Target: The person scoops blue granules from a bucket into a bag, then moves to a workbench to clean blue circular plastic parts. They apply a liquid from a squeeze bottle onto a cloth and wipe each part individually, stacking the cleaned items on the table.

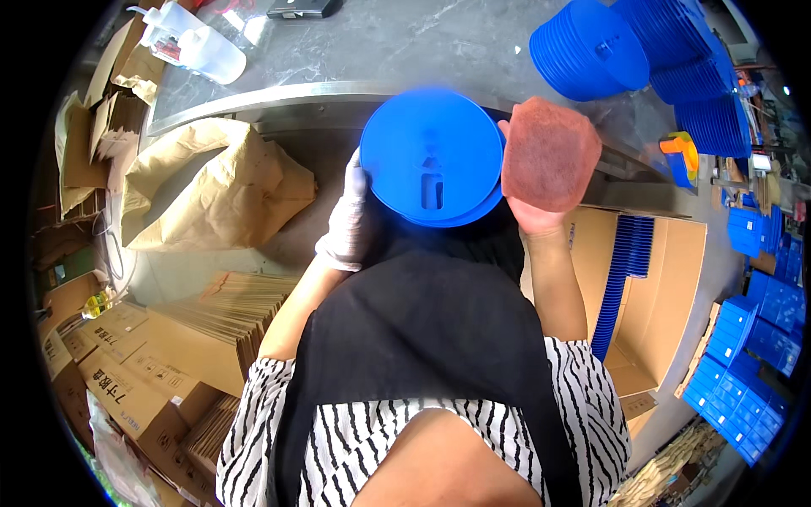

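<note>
Over my lap a round blue plastic disc (405, 160) with a small slot faces up, and the rim of another blue layer shows beneath its lower edge. My left hand (345, 226), in a whitish glove, grips the disc's left edge; its fingertips are hidden behind it. At the disc's right edge is my right hand (538, 219), bare, with a reddish-brown scouring pad (553, 156) against its palm. The pad covers most of the fingers, and one fingertip shows near the disc. I cannot tell whether this hand also supports the disc.
Stacked blue discs (583, 51) stand at the back right of the grey table (405, 51). Clear squeeze bottles (211, 55) are back left. Beside my right arm stands an open carton (667, 287) holding blue discs. A brown paper sack (245, 194) and flat cardboard (194, 325) lie left.
</note>
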The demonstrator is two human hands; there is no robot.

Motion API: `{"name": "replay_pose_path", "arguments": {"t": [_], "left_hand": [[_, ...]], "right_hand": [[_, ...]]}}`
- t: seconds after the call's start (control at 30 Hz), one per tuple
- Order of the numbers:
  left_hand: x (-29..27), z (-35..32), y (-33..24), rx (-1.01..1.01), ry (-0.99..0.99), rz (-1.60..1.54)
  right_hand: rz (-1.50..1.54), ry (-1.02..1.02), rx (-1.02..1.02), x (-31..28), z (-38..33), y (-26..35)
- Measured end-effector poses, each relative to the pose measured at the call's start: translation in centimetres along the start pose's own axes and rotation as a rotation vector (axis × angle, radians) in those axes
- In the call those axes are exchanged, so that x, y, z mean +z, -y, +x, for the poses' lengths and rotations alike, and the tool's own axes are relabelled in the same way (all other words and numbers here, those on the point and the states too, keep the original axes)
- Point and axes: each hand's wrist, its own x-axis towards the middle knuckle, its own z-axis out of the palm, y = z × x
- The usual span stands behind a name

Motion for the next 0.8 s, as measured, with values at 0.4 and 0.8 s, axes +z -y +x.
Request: {"name": "replay_pose_path", "arguments": {"t": [0.4,0.8], "left_hand": [[2.5,-0.7,-3.9,0.285,-0.173,0.627],[6.5,-1.9,-6.1,0.239,-0.157,0.413]], "right_hand": [[-0.291,0.212,0.114,0.0,-0.7,0.7],[-0.433,0.126,0.030,0.0,-0.5,0.1]]}}
